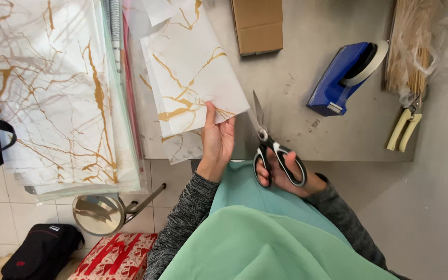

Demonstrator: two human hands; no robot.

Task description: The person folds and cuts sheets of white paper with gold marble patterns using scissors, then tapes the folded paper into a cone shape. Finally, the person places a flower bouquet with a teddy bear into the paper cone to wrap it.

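Observation:
My left hand (218, 139) pinches the near corner of a white sheet of paper veined with gold (190, 67), which lies tilted on the grey table (296, 72). My right hand (281, 173) grips black-handled scissors (265, 140), fingers through the loops, the blades slightly apart and pointing away from me just right of the sheet's edge. A second piece of the same paper (180, 148) lies under the sheet at the table's front edge.
A thick stack of the same marbled paper (53, 88) fills the left. A cardboard box (257, 26), a blue tape dispenser (343, 78), pale-handled pruners (405, 129) and bundled sticks (413, 41) lie farther back. On the floor: a stool (102, 212), a black bag (40, 251), a red box (115, 256).

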